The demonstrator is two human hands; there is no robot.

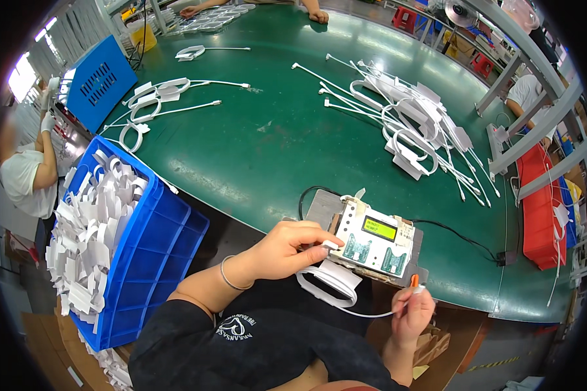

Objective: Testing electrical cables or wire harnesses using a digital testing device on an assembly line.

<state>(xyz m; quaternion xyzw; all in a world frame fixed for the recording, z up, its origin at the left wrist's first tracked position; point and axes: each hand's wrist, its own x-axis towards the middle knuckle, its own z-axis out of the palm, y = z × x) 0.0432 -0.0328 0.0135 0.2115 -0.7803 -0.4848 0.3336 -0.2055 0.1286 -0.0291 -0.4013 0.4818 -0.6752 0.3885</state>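
My left hand (292,246) pinches one plug end of a coiled white cable (328,285) and holds it against the left edge of a small tester box (376,242) with a lit green screen. The coil hangs below the box, wrapped in a white paper band. My right hand (412,313) holds the cable's other end between its fingertips, just below an orange part at the box's lower right corner. The box rests on a grey plate at the near edge of the green table (274,137).
A blue crate (151,251) full of banded white cables stands at my left. Loose cables lie in a pile (411,120) at the right and in a smaller group (156,98) at the left. A black lead (466,238) runs right from the box. Other people work around the table.
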